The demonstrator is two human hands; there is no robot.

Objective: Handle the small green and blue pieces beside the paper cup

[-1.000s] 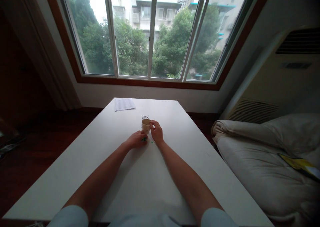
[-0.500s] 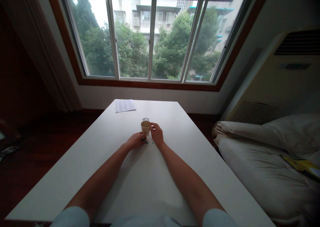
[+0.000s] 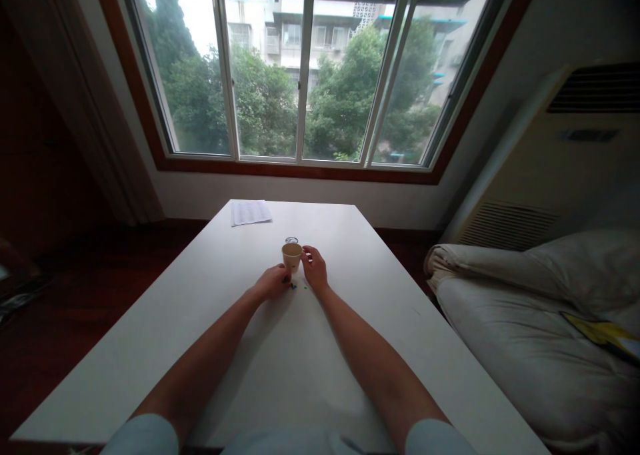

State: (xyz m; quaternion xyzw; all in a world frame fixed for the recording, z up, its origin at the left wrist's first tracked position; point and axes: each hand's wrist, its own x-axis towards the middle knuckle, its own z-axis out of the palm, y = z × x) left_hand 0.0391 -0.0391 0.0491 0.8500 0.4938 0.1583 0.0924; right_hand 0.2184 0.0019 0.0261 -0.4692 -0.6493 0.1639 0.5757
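Observation:
A tan paper cup (image 3: 292, 255) stands upright near the middle of the white table (image 3: 320, 375). My right hand (image 3: 314, 268) holds it at its right side, with the fingers at the rim. Close to the cup's lower left, my left hand (image 3: 273, 282) is closed in a pinch on small dark pieces, too small to name. In front of the cup lie small blue-green bits (image 3: 294, 287), and a tiny green bit (image 3: 305, 287) rests by my right wrist. Just behind the cup, a clear round object (image 3: 291, 240) with a dark rim is partly hidden.
Printed paper sheets (image 3: 251, 213) lie at the table's far left corner. Beyond the far edge are a wall and a wide window (image 3: 300, 75). A pale padded sofa (image 3: 505, 308) stands to the right, below a beige floor-standing air conditioner (image 3: 525, 175).
The dark pieces at my left fingertips now show less, tucked closer into the fingers. My right hand and the cup have hardly moved.

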